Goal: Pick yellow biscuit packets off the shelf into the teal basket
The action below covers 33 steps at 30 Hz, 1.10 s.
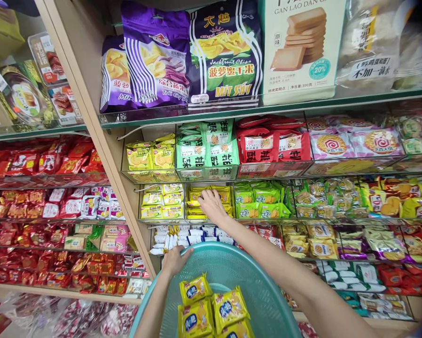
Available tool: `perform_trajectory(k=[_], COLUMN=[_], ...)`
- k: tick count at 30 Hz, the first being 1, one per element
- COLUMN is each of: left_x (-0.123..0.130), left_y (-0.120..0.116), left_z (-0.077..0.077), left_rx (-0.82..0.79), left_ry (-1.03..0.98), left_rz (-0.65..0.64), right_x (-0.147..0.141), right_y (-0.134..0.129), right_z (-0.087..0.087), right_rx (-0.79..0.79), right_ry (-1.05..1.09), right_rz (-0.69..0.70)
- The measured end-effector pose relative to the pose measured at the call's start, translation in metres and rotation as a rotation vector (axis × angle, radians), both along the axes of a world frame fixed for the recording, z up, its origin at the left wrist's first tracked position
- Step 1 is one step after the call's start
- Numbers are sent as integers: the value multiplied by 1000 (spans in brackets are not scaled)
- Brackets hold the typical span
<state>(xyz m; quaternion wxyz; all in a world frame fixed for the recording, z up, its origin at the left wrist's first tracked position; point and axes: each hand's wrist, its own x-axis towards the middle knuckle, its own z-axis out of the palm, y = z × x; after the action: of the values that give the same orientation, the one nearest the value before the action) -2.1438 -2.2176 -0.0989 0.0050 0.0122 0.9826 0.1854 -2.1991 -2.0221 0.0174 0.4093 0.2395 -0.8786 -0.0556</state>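
Observation:
A teal plastic basket (267, 286) is in front of me at the bottom, tilted so that its inside shows. Several yellow snack packets (196, 318) with blue labels lie in it. My left hand (175, 260) is closed on the basket's far left rim, its thumb along the edge. My right hand (213, 206) reaches over the basket into a clear shelf compartment. Its fingers are spread and slightly bent, touching the yellow packets (194, 196) stacked there. No packet shows clear of the stack in that hand, and the fingertips are partly hidden.
Pale yellow packets (162, 199) and green packets (262, 196) flank that compartment. Below are white packets (193, 233). A clear-fronted shelf row (207, 173) runs above my right hand. A wooden upright (101, 150) divides this shelving from the red packets (27, 159) at left.

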Motion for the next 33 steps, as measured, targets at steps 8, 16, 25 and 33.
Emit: perform_trajectory(k=[8,16,25,33], left_x=[2,2,4,5], left_y=[-2,4,3,4], left_z=[2,9,12,10], left_rx=[5,-12,-53,-35], left_ry=[3,-24,-10,-10], left_rz=[18,17,-18,-14], right_x=[16,95,107,83], right_y=[9,11,7,-17], right_z=[9,9,-60,-109], right_rx=[-44,-203,-104,-198], right_ry=[4,-285,-911,-1171], right_rz=[45,429,408,433])
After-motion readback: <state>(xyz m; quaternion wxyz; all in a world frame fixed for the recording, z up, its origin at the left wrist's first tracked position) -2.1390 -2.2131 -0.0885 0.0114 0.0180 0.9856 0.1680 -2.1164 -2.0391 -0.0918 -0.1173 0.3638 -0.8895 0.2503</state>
